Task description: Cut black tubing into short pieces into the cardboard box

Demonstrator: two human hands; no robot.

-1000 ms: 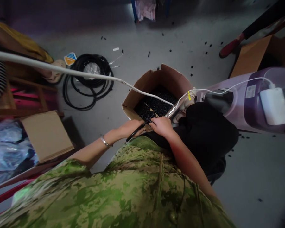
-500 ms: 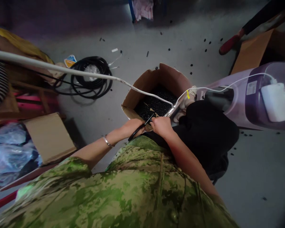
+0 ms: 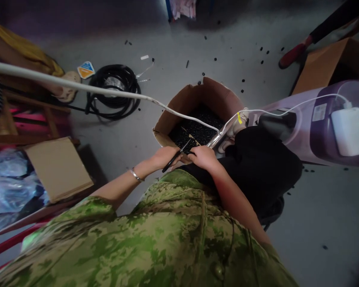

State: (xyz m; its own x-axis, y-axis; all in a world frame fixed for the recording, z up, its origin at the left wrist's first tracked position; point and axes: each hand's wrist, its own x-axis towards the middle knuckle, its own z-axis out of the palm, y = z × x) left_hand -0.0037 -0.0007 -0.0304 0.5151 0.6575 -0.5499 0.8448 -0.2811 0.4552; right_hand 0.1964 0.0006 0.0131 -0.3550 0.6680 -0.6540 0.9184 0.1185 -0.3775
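My left hand [image 3: 166, 156], with a metal bracelet at the wrist, is closed on a slim black-handled tool [image 3: 174, 159] with a thin metal end; its exact kind is unclear. Close beside it, my right hand [image 3: 205, 156] has its fingers curled in, and a bit of something dark shows near the thumb. What it holds is mostly hidden. Both hands are over the near edge of an open cardboard box [image 3: 223, 93]. Many small black pieces [image 3: 208, 119] lie inside the box. A small tan strip [image 3: 194, 139] shows just beyond the tool's tip.
A white cable [image 3: 107, 93] crosses in front from the left. On the right stands a purple-and-white machine [image 3: 305, 123] carrying a white adapter [image 3: 350, 129]. A coil of black cable [image 3: 113, 91] lies on the floor. Other people's feet [image 3: 293, 56] show nearby, beside another carton [image 3: 320, 67].
The tool has turned slightly in my left hand, and both hands stay close together at the box edge. The view has shifted a little; the foot on the left shows more fully.
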